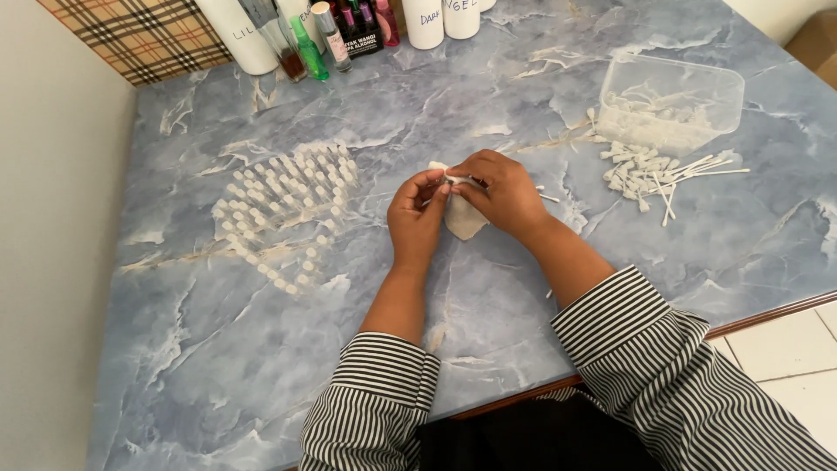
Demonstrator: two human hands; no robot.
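- The bench (261, 349) had a blue-grey marbled top with a brown near edge.
- Rows of small clear vials (288, 205) stood left of centre.
- A clear plastic tub (671, 100) sat far right, with a heap of white sprayer tubes (654, 173) just near it.
- White bottles (440, 19) and small coloured bottles (318, 44) lined the far edge.

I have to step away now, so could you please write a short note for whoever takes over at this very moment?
Left hand and right hand: together pinching a small white piece over a white cloth at mid-table.
Small clear vials: standing in rows to the left.
White caps and thin tubes: loose pile to the right, beside a clear plastic tub with more inside.
Bottles: along the far edge.
Done: vials set out.
Left: the loose pile and the tub's contents remain unhandled.
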